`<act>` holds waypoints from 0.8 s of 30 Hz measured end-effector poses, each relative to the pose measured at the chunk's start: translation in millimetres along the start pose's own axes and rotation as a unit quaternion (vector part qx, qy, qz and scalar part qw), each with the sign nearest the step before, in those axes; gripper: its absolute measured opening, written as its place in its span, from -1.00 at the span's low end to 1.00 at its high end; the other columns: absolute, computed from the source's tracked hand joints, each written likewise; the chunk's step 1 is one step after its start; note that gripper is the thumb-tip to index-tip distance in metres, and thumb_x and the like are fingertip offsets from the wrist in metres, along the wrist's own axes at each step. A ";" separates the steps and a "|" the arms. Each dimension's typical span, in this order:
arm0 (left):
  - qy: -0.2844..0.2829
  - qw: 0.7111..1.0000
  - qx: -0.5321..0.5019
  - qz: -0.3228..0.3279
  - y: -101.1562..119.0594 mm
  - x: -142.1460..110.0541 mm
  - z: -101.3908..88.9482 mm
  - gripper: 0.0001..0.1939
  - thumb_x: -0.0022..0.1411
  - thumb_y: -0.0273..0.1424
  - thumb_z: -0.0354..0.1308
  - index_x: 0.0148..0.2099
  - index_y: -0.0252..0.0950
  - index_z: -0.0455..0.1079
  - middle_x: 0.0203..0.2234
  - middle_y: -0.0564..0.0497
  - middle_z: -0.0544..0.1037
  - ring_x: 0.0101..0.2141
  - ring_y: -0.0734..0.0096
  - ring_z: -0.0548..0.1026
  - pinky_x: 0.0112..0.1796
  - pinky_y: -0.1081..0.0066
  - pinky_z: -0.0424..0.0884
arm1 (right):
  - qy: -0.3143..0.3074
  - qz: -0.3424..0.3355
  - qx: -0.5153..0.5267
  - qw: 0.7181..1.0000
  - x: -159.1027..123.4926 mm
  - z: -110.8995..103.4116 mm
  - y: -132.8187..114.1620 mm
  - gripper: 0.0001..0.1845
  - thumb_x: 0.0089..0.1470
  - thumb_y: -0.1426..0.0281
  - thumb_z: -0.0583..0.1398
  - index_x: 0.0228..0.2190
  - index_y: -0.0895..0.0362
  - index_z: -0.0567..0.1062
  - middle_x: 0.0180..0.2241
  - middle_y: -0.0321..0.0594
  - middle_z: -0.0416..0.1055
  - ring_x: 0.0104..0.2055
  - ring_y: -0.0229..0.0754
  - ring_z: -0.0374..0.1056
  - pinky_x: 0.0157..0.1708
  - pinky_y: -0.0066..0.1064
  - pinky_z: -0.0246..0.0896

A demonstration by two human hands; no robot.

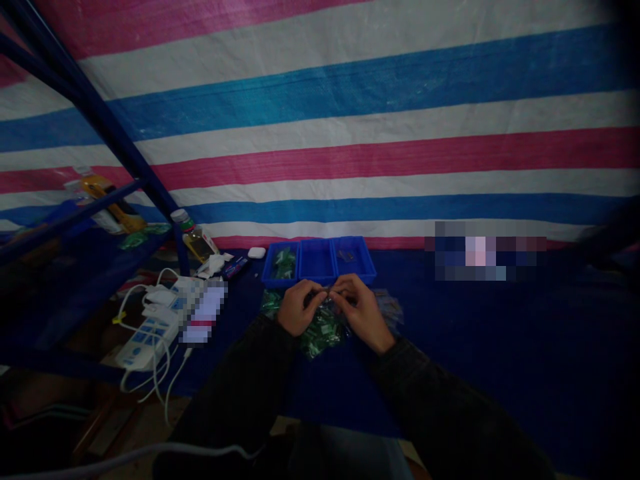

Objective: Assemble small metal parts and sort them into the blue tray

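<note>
My left hand (301, 307) and my right hand (361, 310) meet in front of the blue trays, fingertips nearly touching. Both are pinched closed around something small that I cannot make out in the dim light. Under and just below them lies a pile of green items in clear plastic bags (320, 337). More green bags (271, 302) lie left of my left hand, and clear bags with brownish contents (393, 308) lie beyond my right wrist. The blue three-part tray (317, 261) holds green packets (283, 263) in its left compartment and a few small pieces (345, 255) in its right one.
On the left sit a white power strip (145, 343) with tangled white cables, a blurred-out phone (204, 313), a bottle (195, 237), crumpled tissue (213, 265) and a white case (257, 253). A blue metal frame (125, 143) rises there. Striped sheeting (350, 160) hangs behind the table.
</note>
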State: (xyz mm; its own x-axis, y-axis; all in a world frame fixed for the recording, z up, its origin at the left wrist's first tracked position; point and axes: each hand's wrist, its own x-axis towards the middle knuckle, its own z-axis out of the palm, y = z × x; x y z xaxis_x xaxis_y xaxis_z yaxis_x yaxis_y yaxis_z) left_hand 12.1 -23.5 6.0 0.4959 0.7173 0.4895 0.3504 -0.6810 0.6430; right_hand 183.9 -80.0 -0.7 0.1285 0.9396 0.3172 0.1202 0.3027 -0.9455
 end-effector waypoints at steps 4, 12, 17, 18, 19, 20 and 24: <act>-0.003 1.000 -0.020 -0.004 -0.2 0.1 1.3 -0.85 0.39 -0.34 0.15 -0.19 -0.31 0.46 -0.33 -0.03 0.58 -0.33 0.37 0.52 -0.29 0.41 0.38 | -0.007 0.003 0.018 1.000 -0.8 0.3 -2.0 -0.78 0.20 0.26 0.22 -0.14 0.06 0.40 -0.33 -0.27 0.49 -0.49 -0.23 0.33 -0.46 -0.39 0.22; 0.032 0.999 -0.034 0.016 -2.1 1.3 0.6 -0.88 0.38 -0.41 0.15 -0.17 -0.28 0.52 -0.29 -0.02 0.60 -0.24 0.35 0.53 -0.16 0.37 0.42 | 0.003 0.015 -0.024 1.000 -0.2 -2.9 2.4 -0.78 0.19 0.24 0.22 -0.25 0.10 0.58 -0.49 -0.30 0.46 -0.50 -0.20 0.32 -0.45 -0.38 0.19; 0.023 0.998 -0.020 0.063 -2.6 4.1 -3.0 -0.69 0.44 -0.52 -0.04 0.00 -0.25 0.53 -0.16 -0.07 0.61 -0.11 0.28 0.49 -0.04 0.26 0.41 | 0.012 0.022 0.000 1.000 0.4 -4.1 2.2 -0.74 0.15 0.40 0.15 -0.19 0.12 0.61 -0.51 -0.29 0.50 -0.45 -0.16 0.40 -0.36 -0.34 0.26; 0.027 0.997 -0.014 0.067 -3.1 4.7 -3.1 -0.69 0.44 -0.53 -0.03 0.00 -0.25 0.53 -0.15 -0.07 0.62 -0.11 0.27 0.49 -0.03 0.25 0.40 | 0.012 0.024 0.004 1.000 0.5 -3.7 1.9 -0.75 0.14 0.40 0.16 -0.18 0.12 0.61 -0.47 -0.28 0.52 -0.45 -0.16 0.41 -0.35 -0.34 0.27; 0.033 0.997 -0.009 0.069 -3.5 5.2 -3.2 -0.72 0.43 -0.52 0.01 -0.01 -0.24 0.53 -0.16 -0.06 0.62 -0.10 0.27 0.49 -0.03 0.24 0.40 | 0.013 0.029 0.008 0.999 0.6 -3.3 1.6 -0.76 0.13 0.38 0.20 -0.18 0.12 0.61 -0.43 -0.26 0.55 -0.44 -0.16 0.42 -0.35 -0.34 0.28; 0.037 0.997 -0.004 0.071 -3.7 5.8 -3.2 -0.76 0.41 -0.50 0.06 -0.03 -0.24 0.54 -0.16 -0.06 0.63 -0.10 0.26 0.49 -0.03 0.23 0.40 | 0.013 0.035 0.010 0.999 0.7 -2.8 1.4 -0.77 0.13 0.34 0.23 -0.19 0.12 0.61 -0.39 -0.24 0.56 -0.44 -0.16 0.42 -0.36 -0.34 0.29; 0.055 0.995 0.014 0.076 -2.6 6.6 -2.9 -0.91 0.33 -0.39 0.23 -0.18 -0.25 0.56 -0.18 -0.06 0.61 -0.10 0.24 0.50 0.02 0.18 0.37 | 0.023 0.022 -0.018 0.999 1.5 -3.1 2.3 -0.75 0.12 0.18 0.31 -0.29 0.11 0.61 -0.38 -0.22 0.53 -0.44 -0.18 0.37 -0.39 -0.35 0.26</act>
State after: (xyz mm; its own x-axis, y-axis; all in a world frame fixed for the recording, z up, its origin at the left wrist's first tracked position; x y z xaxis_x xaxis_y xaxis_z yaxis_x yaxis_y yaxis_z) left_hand 12.1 -16.6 9.3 0.4562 0.6159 0.6423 0.3005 -0.7860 0.5402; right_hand 187.4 -78.3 -2.2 0.1801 0.9429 0.2801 0.1487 0.2553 -0.9553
